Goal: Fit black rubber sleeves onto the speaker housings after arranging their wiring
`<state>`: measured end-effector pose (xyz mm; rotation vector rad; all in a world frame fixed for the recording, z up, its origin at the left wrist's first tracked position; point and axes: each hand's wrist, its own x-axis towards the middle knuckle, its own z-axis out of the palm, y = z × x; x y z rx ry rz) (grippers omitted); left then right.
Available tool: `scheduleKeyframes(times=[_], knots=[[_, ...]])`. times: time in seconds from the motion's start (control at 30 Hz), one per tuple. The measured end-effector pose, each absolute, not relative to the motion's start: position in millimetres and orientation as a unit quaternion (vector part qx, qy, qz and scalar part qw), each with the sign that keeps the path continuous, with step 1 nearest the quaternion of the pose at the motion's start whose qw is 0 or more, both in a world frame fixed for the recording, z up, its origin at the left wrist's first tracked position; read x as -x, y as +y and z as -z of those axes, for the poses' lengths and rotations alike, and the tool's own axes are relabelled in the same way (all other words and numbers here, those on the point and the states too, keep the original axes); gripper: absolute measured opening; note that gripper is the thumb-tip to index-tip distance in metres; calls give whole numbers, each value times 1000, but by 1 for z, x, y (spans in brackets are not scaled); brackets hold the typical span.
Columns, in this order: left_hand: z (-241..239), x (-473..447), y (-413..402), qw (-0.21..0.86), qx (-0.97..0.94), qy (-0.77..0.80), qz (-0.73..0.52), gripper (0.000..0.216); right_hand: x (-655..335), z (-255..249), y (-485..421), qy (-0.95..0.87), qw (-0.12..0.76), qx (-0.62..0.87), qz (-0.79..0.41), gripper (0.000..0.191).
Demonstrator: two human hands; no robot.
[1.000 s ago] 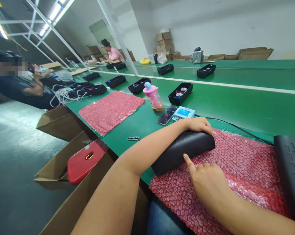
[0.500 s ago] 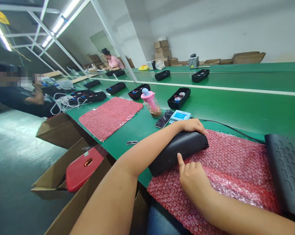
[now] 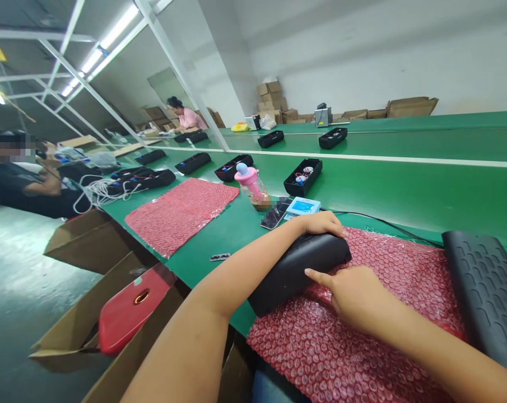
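A pink-lidded bottle (image 3: 253,184) stands on the green desk (image 3: 219,232), just beside a dark phone (image 3: 282,208). White cables (image 3: 104,191) lie looped at left. A red stool (image 3: 125,319) shows beside open cardboard (image 3: 79,240); brown cartons (image 3: 272,101) are stacked near the wall (image 3: 383,56).

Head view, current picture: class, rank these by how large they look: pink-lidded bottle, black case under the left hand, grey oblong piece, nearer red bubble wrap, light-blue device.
1. Nearer red bubble wrap
2. Black case
3. Pink-lidded bottle
4. Light-blue device
5. Grey oblong piece
Apparent size only: the top two lie nearer the camera.
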<state>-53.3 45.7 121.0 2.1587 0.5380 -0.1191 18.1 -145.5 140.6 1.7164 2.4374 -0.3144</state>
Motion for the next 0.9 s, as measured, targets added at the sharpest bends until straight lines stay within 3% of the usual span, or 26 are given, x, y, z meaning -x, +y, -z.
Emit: scheduleKeyframes(times=[0.2,0.4,0.47,0.63,0.7,0.83,0.9], knots=[[-125,52,40,429,-878,202,61,27,-16,-144,-150,785,106,-604,89,62],[-132,49,15,371,-903,207,60,30,-12,-142,-157,794,113,-590,89,51],[-133,45,-5,316,-928,191,46,31,-7,-143,-165,808,111,-573,83,46],[-132,49,-55,60,-974,198,-88,33,0,-139,-192,869,90,-478,93,37],[-135,64,-70,34,-957,275,-83,48,-6,-132,-202,894,45,-442,62,33],[-145,109,-94,93,-890,443,61,114,-29,-114,-226,926,-62,-373,6,30],[-147,126,-103,93,-862,487,103,126,-40,-109,-242,926,-95,-363,45,29]])
